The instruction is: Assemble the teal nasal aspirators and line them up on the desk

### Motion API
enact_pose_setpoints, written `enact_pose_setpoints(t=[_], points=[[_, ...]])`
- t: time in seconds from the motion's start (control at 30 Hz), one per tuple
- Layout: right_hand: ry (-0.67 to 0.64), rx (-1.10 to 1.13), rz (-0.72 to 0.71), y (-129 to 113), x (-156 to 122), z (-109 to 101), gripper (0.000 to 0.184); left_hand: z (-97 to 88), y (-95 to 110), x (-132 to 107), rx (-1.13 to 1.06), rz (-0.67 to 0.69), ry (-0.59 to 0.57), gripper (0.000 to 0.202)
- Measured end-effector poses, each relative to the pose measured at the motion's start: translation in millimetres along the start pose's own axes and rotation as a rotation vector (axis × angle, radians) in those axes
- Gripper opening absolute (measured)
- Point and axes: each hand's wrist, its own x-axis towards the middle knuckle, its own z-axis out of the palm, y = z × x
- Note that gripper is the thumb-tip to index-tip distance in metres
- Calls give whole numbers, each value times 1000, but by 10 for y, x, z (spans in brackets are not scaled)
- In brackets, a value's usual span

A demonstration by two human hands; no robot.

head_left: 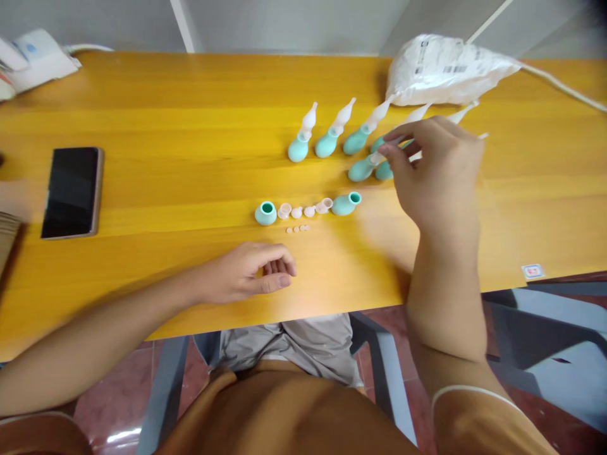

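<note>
My right hand (436, 158) is closed in a pinch on the pale tip of a nasal aspirator, whose teal bulb (361, 169) rests at the front of a group of similar ones. Behind it, several assembled aspirators (327, 143) stand in a row, pale tips upward; my hand hides some of them. On the table's near side, my left hand (251, 272) lies loosely curled, thumb and fingers apart, holding nothing. Just beyond it are an upright teal bulb (265, 213), a tilted teal bulb (345, 204), small translucent cup-like parts (297, 212) between them, and several tiny discs (296, 229).
A black-screened phone (71, 193) lies to the left. A white plastic package (446, 69) sits at the back right, beside a cable (564, 88). A white device (40, 63) occupies the back left corner. A small sticker (533, 271) is near the right front edge.
</note>
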Motion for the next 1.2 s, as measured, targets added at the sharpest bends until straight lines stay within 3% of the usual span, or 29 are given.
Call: enact_pose_setpoints(t=[0.1, 0.17, 0.23, 0.27, 0.43, 0.47, 0.53, 0.6, 0.7, 0.8, 0.87, 1.2], points=[[324, 130, -52, -12, 28, 54, 12, -11, 13, -17, -94, 56, -31, 47], [598, 412, -118, -124, 59, 46, 29, -7, 15, -28, -183, 69, -55, 51], [714, 738, -240, -295, 61, 17, 40, 8, 3, -36, -265, 48, -63, 54], [632, 892, -261, -390, 39, 0, 39, 20, -7, -38, -312, 34, -56, 54], [-338, 1274, -249, -826, -271, 43, 13, 46, -35, -28, -476, 12, 44, 67], [-460, 1322, -220, -894, -339, 86, 12, 40, -30, -25, -446, 7, 44, 68], [-560, 1376, -194, -997, -445, 186, 13, 24, -11, -21, -374, -14, 11, 63], [-568, 1364, -174, -1039, -500, 266, 21, 17, 11, -21, -364, -35, -29, 56], [-393, 1163, -230, -999, -503, 294, 37, 32, 39, -24, -483, -48, -21, 48], [-183, 847, -479, -926, -472, 248, 37, 53, 60, -24, -612, -67, -16, 49], [-123, 727, -630, -908, -461, 220, 34, 59, 72, -23, -644, -80, -24, 55], [-125, 639, -770, -918, -463, 204, 13, 68, 96, -7, -645, -108, 26, 73]])
